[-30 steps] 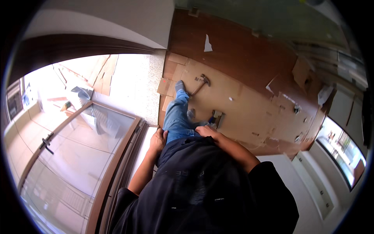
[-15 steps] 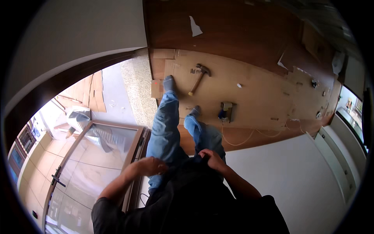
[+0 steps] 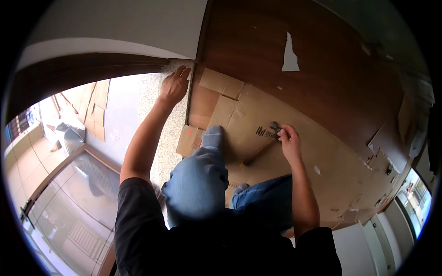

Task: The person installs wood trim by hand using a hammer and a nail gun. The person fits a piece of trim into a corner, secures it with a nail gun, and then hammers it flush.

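Observation:
A hammer (image 3: 260, 152) with a wooden handle is over the cardboard sheet (image 3: 317, 156). The fingers of my right hand (image 3: 291, 141) are closed around its metal head, while the handle slants down to the left. My left hand (image 3: 175, 86) is open, fingers stretched out, above the speckled stone threshold (image 3: 155, 103) near the foot of the white wall. It holds nothing; whether it touches the stone or the frame, I cannot tell. My socked left foot (image 3: 212, 137) stands on the cardboard, with the bent knee below it in view.
Brown wood flooring (image 3: 244, 50) borders the cardboard, with a torn white scrap (image 3: 289, 55) on it. A small cardboard piece (image 3: 189, 140) lies beside my foot. At the left are a dark door frame (image 3: 92, 69) and a framed glass panel (image 3: 73, 202).
I have bent down, knees folded. My right hand has come from my waist to the hammer's head and closed on it. My left hand has reached forward to the threshold. The nail gun is out of sight.

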A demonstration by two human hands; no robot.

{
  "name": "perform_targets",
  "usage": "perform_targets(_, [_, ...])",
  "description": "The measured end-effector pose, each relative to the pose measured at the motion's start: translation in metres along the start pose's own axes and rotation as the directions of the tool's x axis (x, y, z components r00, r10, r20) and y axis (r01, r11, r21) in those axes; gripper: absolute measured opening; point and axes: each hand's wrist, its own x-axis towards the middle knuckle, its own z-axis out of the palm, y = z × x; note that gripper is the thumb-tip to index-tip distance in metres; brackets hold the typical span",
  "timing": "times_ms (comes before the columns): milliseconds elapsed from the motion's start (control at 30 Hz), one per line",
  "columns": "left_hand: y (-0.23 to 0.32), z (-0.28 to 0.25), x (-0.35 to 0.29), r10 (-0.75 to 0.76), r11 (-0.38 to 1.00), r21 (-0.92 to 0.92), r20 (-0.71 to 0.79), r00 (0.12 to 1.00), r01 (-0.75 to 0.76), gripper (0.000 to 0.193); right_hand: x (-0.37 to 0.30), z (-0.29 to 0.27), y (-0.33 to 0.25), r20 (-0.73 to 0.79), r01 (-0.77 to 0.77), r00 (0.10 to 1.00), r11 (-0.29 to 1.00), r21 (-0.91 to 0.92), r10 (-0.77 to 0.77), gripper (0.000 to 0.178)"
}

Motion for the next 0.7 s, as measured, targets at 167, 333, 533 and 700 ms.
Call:
perform_targets(167, [-0.024,0.056,0.022,0.073,0.995,0.085,-0.27,0.96,-0.052,0.045,0.077,0.049,0.017,0.117,0.074,0.99,0.997,0.012,-0.074,0.028])
perform_targets(333, [-0.024,0.057,0.027,0.124,0.985,0.155,-0.306,0.944,-0.079,0.051,0.143,0.089,-0.037,0.376,0.225,0.913,0.964,-0.144,-0.157,0.029])
perform_targets(533, [-0.021,0.058,0.036,0.088,0.986,0.158,-0.28,0.956,-0.044,0.051,0.219,0.119,-0.105,0.447,0.308,0.869,0.94,-0.149,-0.214,0.034])
perform_targets(700, [-0.02,0.059,0.032,0.082,0.984,0.174,-0.328,0.941,-0.025,0.05,0.234,0.157,-0.146,0.485,0.334,0.85,0.922,-0.199,-0.203,0.035])
